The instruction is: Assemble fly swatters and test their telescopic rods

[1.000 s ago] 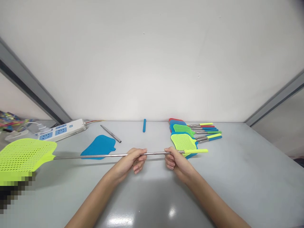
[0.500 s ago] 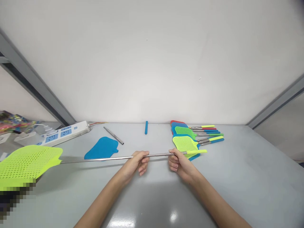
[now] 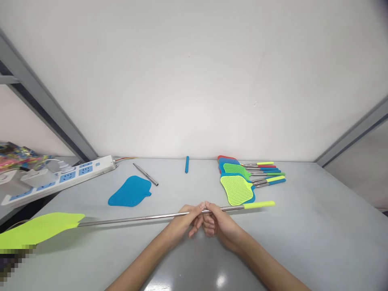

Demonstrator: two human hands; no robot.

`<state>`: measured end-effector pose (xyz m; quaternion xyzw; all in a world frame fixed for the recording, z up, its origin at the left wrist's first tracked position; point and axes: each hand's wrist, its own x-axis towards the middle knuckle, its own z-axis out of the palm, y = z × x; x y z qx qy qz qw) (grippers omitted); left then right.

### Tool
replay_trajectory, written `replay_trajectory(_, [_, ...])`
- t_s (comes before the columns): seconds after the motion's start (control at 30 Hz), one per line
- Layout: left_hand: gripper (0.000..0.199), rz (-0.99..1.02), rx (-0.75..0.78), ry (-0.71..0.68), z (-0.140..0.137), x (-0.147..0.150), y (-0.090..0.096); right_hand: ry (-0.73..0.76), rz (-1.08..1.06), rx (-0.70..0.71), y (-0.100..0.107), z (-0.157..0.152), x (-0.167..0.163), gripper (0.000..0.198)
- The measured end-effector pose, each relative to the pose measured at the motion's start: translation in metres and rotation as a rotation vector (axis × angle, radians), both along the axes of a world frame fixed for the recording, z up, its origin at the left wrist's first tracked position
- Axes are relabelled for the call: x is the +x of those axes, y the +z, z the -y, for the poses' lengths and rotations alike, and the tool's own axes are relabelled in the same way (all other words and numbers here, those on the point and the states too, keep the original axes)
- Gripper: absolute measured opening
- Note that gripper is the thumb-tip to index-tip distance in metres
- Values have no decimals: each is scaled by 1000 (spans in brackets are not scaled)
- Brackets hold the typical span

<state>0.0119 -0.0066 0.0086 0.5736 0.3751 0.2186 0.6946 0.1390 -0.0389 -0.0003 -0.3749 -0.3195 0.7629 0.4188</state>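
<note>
Both my hands grip the metal rod of a long yellow-green fly swatter (image 3: 130,220), held level above the table. My left hand (image 3: 189,220) pinches the rod near its middle, thumb on top. Right beside it, thumb tips nearly touching, my right hand (image 3: 220,223) is closed on the rod closer to the handle. The swatter's yellow-green head reaches the left edge of the view, tilted so its flat face shows only at a slant. Its yellow-green grip points right, past my right hand. Beyond the rod lies a loose blue swatter head (image 3: 130,191).
A metal rod (image 3: 146,174) and a blue handle sleeve (image 3: 187,165) lie at the back. Several fly swatters (image 3: 238,190) are stacked at the right, handles pointing right. A power strip (image 3: 87,169) with plugs stands at the left, near colourful packaging (image 3: 18,159). A wall rises behind the table.
My hands have come together along the rod and moved slightly nearer to me. The swatter has shifted to the right and down, and its head has turned to a flatter angle.
</note>
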Motion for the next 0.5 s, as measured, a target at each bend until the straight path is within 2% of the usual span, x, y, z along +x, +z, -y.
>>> replay_trajectory(0.13, [43,39,-11,35,-4,-2,3,-151,-10,3,-1,-2,-3,40])
replay_trajectory(0.23, [40,46,-58,29,-8,-4,6,-280,-22,-77,-1,-6,-3,37])
replay_trajectory(0.37, [39,36,-123,3,-11,-7,8,-284,-63,-177,1,-9,1,34])
replay_trajectory(0.5, [39,21,-159,8,-13,-10,12,-269,-70,-194,5,-11,6,34])
